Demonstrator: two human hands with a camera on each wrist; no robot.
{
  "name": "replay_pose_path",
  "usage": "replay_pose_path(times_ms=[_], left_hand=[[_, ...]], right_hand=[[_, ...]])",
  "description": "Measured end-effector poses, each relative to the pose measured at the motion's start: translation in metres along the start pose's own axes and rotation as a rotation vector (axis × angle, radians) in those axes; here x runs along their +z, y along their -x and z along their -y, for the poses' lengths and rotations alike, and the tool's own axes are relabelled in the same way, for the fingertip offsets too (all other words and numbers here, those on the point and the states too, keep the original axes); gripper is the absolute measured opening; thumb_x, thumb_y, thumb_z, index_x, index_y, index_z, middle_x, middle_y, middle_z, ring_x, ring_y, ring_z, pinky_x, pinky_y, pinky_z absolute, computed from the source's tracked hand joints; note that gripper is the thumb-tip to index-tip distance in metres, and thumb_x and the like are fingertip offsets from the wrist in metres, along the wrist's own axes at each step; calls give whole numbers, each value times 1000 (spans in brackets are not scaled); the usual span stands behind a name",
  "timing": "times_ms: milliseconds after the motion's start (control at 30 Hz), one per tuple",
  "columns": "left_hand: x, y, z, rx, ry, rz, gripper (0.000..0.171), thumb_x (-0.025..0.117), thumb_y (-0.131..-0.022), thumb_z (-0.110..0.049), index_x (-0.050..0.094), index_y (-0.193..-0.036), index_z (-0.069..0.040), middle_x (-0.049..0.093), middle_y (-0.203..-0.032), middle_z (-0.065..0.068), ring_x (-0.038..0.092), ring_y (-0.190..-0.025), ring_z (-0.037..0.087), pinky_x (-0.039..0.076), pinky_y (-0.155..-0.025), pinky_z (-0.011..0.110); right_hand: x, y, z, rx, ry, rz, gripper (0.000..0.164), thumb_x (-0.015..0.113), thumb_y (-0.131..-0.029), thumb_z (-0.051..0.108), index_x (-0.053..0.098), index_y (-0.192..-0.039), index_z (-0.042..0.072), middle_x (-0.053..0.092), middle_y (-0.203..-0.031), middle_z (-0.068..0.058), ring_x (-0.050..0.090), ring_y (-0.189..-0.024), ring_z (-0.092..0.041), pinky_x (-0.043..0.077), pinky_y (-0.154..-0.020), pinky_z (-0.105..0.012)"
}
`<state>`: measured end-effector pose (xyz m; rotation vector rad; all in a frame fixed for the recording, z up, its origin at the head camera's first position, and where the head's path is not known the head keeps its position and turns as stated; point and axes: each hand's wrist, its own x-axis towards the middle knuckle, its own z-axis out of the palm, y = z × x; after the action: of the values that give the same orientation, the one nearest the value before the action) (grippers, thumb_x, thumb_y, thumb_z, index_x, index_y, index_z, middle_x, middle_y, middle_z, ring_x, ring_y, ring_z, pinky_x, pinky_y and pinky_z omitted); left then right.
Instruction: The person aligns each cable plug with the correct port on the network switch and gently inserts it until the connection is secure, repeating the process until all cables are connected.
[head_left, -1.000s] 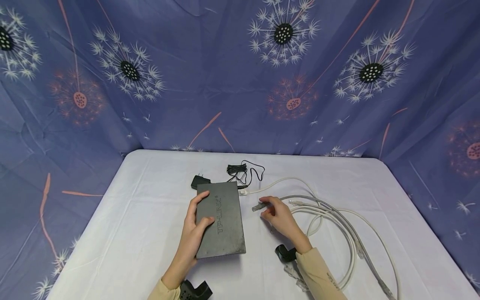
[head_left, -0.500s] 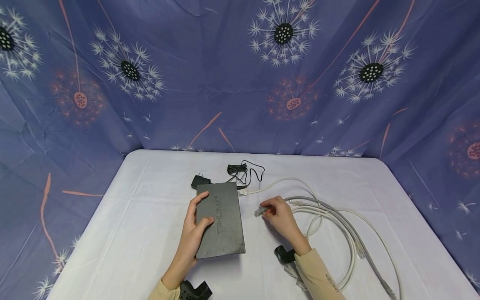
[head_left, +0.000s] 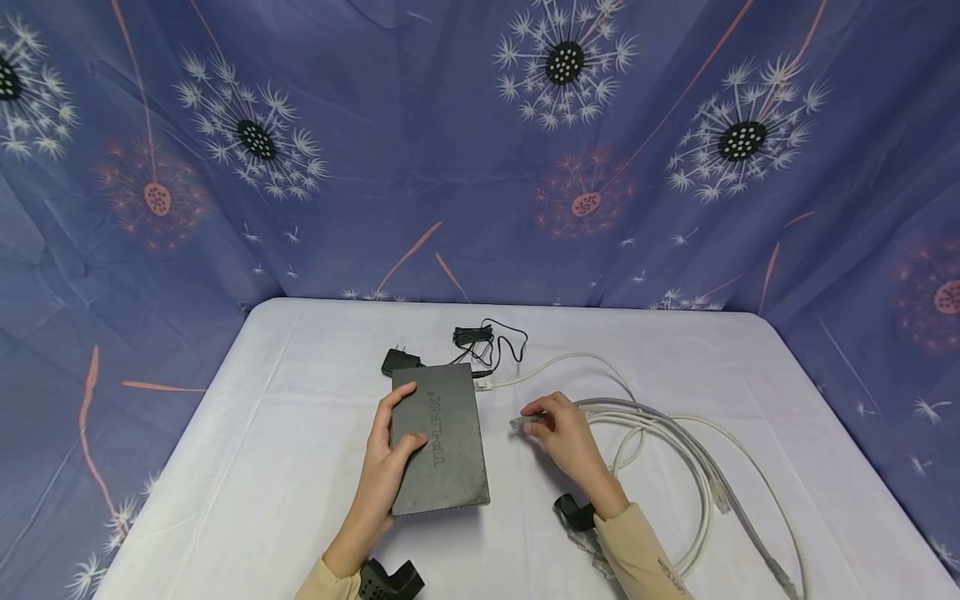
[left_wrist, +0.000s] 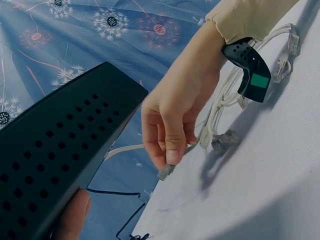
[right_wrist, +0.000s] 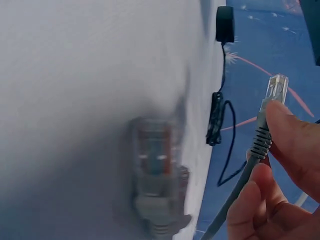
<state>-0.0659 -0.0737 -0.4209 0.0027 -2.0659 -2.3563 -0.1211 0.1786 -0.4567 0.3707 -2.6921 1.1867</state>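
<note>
My left hand (head_left: 381, 468) grips the left side of a dark TP-LINK network switch (head_left: 459, 475), thumb on its top and fingers along its edge. In the left wrist view, the switch's vented side (left_wrist: 55, 145) faces the camera. To the right, my right hand (head_left: 567, 442) pinches a grey Ethernet cable near its end. Its clear plug (right_wrist: 277, 90) sticks out past the fingertips, pointing toward the switch with a gap between them. A white Ethernet cable (head_left: 525, 378) meets the far right edge of the switch, and a black power lead (head_left: 482, 374) runs to that edge beside it.
Behind the switch lie a black power adapter (head_left: 400, 361) and its bundled cord (head_left: 472, 337). Coiled white cables (head_left: 701, 500) and the grey cable's length (head_left: 738, 508) spread over the right of the white table (head_left: 262, 467). Loose plugs (left_wrist: 225, 141) lie near the right wrist.
The grey cable's plug has been turned in my right fingers and drawn slightly right, away from the switch. My left hand and the switch stay nearly still.
</note>
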Motion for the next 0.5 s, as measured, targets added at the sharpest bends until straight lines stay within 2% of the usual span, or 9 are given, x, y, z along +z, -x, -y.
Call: replay_pose_path(times_ms=[100,300,500], left_hand=[[0,0,1,-5,-8,-1,63,49,-85,1,39,-143,-25,25,-150,3,30,-130,25,24,-96,47],[-1,0,3,-13,-7,-6,63,50,-86,0,40,-142,-28,23,-151,-1,26,-133,22,22,-98,47],[-1,1,3,-2,-14,-3,63,50,-85,1,40,-142,-26,21,-151,0,24,-134,23,20,-99,49]], right_hand=[[-3,2,5,-5,11,-5,14,78,-75,5,71,-87,11,57,-84,2,49,-67,-11,42,-61,-28],[-11,6,15,-27,27,-24,16,80,-73,8,72,-85,14,59,-83,6,50,-80,-15,43,-73,-37],[-18,9,25,-53,15,-57,16,81,-74,10,71,-85,15,58,-83,9,56,-81,-14,46,-74,-41]])
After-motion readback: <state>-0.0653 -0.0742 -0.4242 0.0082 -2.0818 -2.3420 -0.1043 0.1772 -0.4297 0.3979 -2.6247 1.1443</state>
